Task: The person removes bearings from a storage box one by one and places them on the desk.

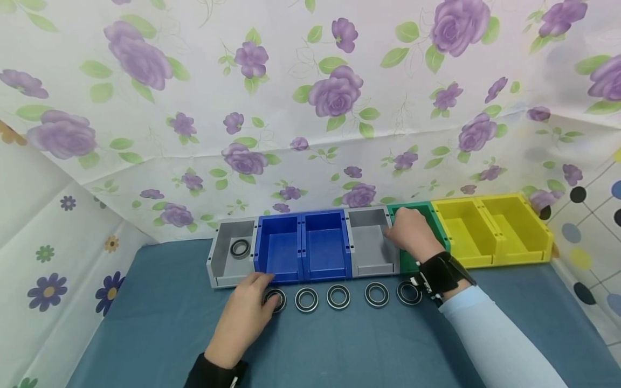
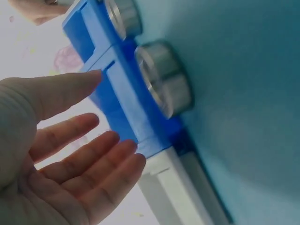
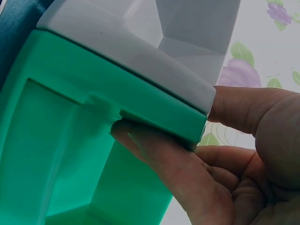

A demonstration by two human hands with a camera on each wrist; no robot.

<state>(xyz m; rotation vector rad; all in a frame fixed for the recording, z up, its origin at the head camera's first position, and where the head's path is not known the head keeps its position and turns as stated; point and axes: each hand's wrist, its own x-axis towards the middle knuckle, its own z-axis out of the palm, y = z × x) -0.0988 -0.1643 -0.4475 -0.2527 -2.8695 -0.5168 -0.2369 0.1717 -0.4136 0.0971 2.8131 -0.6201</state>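
A row of several ring-shaped ball bearings lies on the blue cloth in front of joined plastic bins. My left hand is over the leftmost bearing of the row, partly covering it; the left wrist view shows that hand with fingers spread and nothing in it. My right hand pinches the adjoining walls of the grey bin and the green bin. In the right wrist view the thumb is on the grey side and a finger inside the green bin.
At the left end, a grey bin holds one bearing. Two blue bins adjoin it, and two yellow bins form the right end. Flowered sheeting rises behind the bins; the cloth extends in front.
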